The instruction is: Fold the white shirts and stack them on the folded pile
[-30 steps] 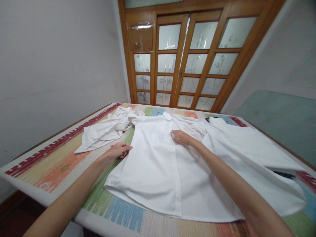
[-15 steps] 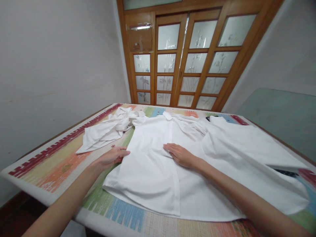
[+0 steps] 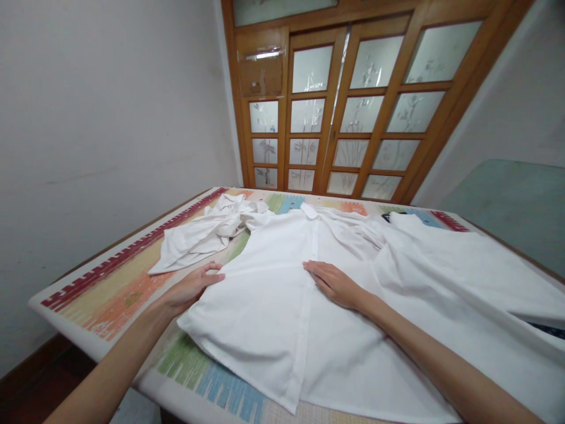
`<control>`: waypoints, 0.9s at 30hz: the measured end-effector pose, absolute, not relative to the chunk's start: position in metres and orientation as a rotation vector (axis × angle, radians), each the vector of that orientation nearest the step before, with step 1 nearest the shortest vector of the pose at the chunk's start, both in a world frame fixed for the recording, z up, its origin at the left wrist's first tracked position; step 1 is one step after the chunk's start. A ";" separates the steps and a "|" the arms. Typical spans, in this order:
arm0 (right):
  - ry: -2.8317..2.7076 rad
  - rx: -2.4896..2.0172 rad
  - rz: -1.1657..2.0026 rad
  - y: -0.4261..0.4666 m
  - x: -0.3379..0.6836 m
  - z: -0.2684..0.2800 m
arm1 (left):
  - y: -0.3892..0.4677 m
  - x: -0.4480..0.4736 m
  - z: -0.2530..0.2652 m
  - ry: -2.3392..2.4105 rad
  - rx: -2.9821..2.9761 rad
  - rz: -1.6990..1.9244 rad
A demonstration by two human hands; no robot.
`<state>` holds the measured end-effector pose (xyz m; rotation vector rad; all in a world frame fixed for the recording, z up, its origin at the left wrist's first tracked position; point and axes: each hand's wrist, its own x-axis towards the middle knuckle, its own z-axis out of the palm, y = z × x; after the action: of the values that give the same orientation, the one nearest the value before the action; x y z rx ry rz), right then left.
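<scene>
- Two bare hands are at one white shirt [image 3: 251, 324], laid out with its collar [image 3: 311, 211] toward the far edge of the table [image 3: 119, 277] and its hem toward the near edge.
- Left hand [image 3: 189, 288]: at the shirt's side, thumb and fingers at the cloth's border; whether they pinch it, I cannot tell.
- Right hand [image 3: 335, 285]: palm down on the shirt by the button placket [image 3: 303, 341], fingers outstretched and pressed together.
- Bunched white cloth [image 3: 194, 238] lies toward the table's far left corner.
- More white cloth [image 3: 445, 265] spreads toward the right edge.
</scene>
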<state>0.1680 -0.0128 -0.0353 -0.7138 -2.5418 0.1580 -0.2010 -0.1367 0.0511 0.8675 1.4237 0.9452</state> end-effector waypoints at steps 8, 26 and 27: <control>-2.531 -0.696 0.200 -0.012 0.167 -0.035 | -0.166 -0.216 0.043 1.506 1.077 0.775; -2.496 -0.713 0.206 -0.014 0.167 -0.036 | -0.205 -0.215 0.029 1.558 0.995 0.742; -2.493 -0.709 0.207 -0.013 0.167 -0.036 | -0.210 -0.218 0.026 1.582 1.038 0.668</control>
<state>0.1674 -0.0134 -0.0358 -0.7093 -2.4935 0.2074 -0.2179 -0.2099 0.0256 1.0378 1.5822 0.6677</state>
